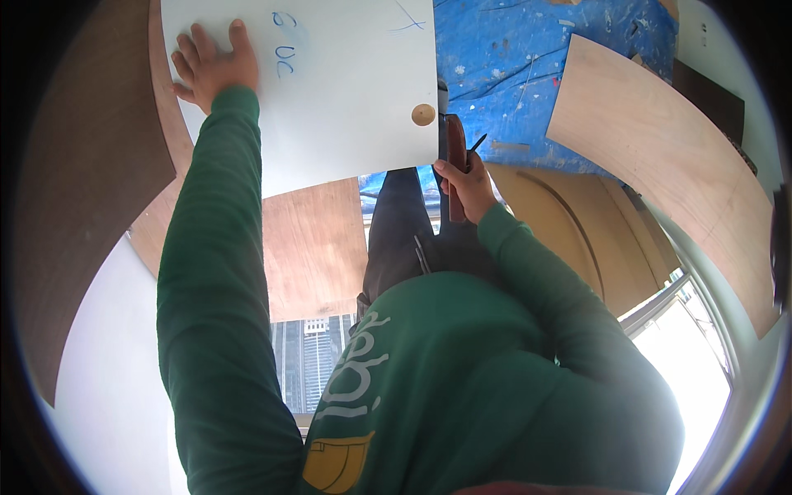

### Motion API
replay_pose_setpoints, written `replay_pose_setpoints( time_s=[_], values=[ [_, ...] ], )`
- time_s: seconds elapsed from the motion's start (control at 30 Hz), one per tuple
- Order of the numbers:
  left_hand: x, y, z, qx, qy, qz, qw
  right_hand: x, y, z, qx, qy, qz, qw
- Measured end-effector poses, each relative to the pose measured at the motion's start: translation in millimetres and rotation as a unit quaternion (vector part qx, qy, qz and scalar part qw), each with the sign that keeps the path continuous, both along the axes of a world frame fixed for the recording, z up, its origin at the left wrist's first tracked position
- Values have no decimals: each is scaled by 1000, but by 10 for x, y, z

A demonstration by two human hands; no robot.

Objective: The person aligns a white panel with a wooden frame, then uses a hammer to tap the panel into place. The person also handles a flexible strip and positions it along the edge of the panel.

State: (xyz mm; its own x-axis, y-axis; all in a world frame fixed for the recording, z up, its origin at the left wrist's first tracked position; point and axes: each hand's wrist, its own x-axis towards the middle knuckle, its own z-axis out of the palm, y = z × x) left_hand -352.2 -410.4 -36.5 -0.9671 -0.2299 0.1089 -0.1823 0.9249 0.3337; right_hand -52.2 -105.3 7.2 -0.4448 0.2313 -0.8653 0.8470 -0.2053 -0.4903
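A white board [346, 99] with blue handwritten marks lies in front of me. It has a round, wood-coloured recess or hole [423, 115] near its right edge. My left hand [213, 68] rests flat on the board's far left part, fingers spread, holding nothing. By the board's near right corner, my right hand [469, 188] is closed around a long, narrow reddish-brown block [456, 153]. The block stands along the board's right edge; whether it touches is unclear. A thin dark pen or pencil [478, 142] sticks out from the same hand.
Blue, paint-spotted sheeting [503, 82] covers the area beyond on the right. A curved-looking plywood panel [660, 148] stands at the right, with brown boards [553, 223] below it. More plywood [313, 247] lies under the white board. A dark brown panel [91, 165] is at the left.
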Motion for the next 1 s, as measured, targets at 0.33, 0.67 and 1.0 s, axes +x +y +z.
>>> replay_pose_setpoints(
  time_s=[0.33, 0.67, 1.0],
  values=[
    [-42, -19, -44, 1, 5, -5, 1000, -265, 76, -184, -2, 32, 1, 999],
    [-64, -6, -54, -15, -6, 7, 1000, -1074, 10, -155, 36, 104, -37, 993],
    [-55, -36, -21, -34, 9, 1, 999, -2158, 74, -277, 138, 137, 3, 981]
  ],
)
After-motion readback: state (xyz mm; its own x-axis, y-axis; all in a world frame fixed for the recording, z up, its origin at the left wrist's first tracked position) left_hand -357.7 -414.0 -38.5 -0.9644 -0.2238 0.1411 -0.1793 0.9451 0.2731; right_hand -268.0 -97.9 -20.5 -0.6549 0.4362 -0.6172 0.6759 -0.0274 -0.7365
